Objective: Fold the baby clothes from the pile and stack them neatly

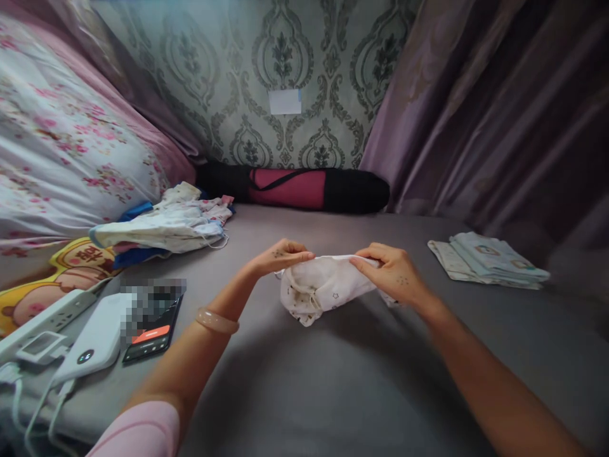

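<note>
A small white garment (pixel 340 282) with a dark star print hangs between my two hands, just above the grey sheet. Its exact kind is hard to make out, because it is partly bunched. My left hand (pixel 285 252) pinches the upper left edge between thumb and fingers. At the other end of that edge, my right hand (pixel 387 270) grips the cloth with the thumb on the near side. An opening with a thin cord shows at the garment's lower left. Part of the cloth is hidden behind my right hand.
Rumpled clothes (pixel 171 222) lie at the back left, folded clothes (pixel 492 259) at the right. A phone (pixel 162 336), a white power bank (pixel 95 343) and a power strip (pixel 52 324) with cables lie front left. A long black and red bag (pixel 295 188) lies along the wall.
</note>
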The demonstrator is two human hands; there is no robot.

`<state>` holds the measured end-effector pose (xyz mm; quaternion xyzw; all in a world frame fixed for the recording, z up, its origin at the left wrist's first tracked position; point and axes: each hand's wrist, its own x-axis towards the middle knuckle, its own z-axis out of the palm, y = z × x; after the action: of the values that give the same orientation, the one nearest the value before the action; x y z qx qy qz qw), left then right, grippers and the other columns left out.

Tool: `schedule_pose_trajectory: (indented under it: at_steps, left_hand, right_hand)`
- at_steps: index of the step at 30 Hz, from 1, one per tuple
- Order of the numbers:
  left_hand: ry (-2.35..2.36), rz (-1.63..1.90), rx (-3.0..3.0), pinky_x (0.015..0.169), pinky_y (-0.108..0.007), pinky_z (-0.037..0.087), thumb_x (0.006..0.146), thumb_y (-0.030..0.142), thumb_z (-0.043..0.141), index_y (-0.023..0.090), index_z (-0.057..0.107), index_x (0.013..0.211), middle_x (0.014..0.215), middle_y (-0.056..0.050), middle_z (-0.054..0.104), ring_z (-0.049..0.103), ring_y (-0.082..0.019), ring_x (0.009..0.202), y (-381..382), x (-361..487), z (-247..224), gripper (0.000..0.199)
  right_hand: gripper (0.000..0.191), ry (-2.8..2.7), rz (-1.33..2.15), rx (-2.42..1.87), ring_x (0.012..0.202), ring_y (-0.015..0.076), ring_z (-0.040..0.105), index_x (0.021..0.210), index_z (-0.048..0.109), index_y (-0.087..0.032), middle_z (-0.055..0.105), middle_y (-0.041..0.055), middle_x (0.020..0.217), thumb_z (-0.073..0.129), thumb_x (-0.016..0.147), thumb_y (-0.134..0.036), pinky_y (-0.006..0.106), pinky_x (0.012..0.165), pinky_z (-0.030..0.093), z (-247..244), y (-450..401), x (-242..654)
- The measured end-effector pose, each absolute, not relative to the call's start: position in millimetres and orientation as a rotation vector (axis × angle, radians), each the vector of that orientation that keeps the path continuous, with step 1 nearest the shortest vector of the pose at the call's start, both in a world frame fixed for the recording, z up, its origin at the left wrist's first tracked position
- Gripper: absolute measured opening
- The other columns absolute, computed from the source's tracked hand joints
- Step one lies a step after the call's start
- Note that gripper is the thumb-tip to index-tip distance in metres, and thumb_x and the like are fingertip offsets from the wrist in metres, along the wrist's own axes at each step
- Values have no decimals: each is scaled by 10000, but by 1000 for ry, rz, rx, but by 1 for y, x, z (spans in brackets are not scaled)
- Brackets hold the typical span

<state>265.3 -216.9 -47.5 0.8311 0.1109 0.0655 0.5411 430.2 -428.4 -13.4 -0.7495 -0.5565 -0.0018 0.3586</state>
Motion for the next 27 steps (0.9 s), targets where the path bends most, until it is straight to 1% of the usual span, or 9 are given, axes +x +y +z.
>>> schedule_pose_trajectory:
  at_steps: [3,6,9,11,14,16,18,21,27]
  left_hand:
    - [210,149,2069,515,-200,327,814,556,566,133,668,813,677,4,565,473,-95,599,-227,273,-49,435]
    - [115,262,2127,723,-252,439,768,485,666,153,666,1000,913,-39,646,564,-148,825,-238,280,-42,404]
    - [12,350,2106,840,-294,445,785,404,673,167,651,1049,977,-49,660,578,-163,909,-251,286,-37,355]
    - [-12,384,2070,797,-280,453,839,377,610,156,660,1000,920,-48,664,581,-147,848,-259,290,-37,278]
    - [34,384,1989,663,-241,438,876,379,555,133,656,942,790,-30,641,555,-118,710,-268,294,-39,275]
    - [54,347,1918,613,-226,417,871,396,561,125,650,939,754,-21,627,540,-107,667,-271,296,-41,293]
    - [67,306,1865,598,-219,408,861,413,573,122,655,934,748,-20,629,538,-103,654,-273,298,-43,310]
    - [121,289,1843,577,-211,397,837,435,599,123,673,903,727,-19,633,537,-102,637,-273,299,-45,327]
    - [454,634,1827,623,-223,435,806,448,618,141,681,840,768,-37,662,575,-131,698,-266,283,-46,315]
  right_hand:
    - [192,-1382,57,-1927,745,150,628,814,729,-231,706,-3,822,594,841,-364,252,653,435,-20,-431,428]
    - [194,-1367,90,-1961,740,151,633,810,727,-240,716,-10,821,589,846,-372,250,641,428,-20,-435,425]
    - [213,-1384,93,-1963,716,145,625,789,718,-239,710,-13,792,571,864,-374,249,626,415,-20,-437,424]
    - [265,-1418,62,-1953,686,139,608,736,698,-225,690,-6,748,544,886,-380,252,614,403,-21,-437,424]
    - [335,-1491,12,-1949,657,136,583,668,658,-209,656,8,713,506,912,-382,261,610,393,-24,-437,426]
    - [283,-1512,30,-1920,718,146,607,751,673,-214,673,15,777,503,916,-370,261,654,418,-26,-437,426]
    - [206,-1486,88,-1871,830,161,637,930,680,-227,701,23,901,544,895,-377,262,726,449,-29,-434,425]
    - [291,-1457,159,-1833,921,183,654,1084,654,-236,710,37,1019,616,846,-399,272,785,473,-32,-428,422]
    - [229,-1409,76,-1931,842,199,675,897,730,-248,741,14,903,555,877,-393,279,715,469,-33,-411,429]
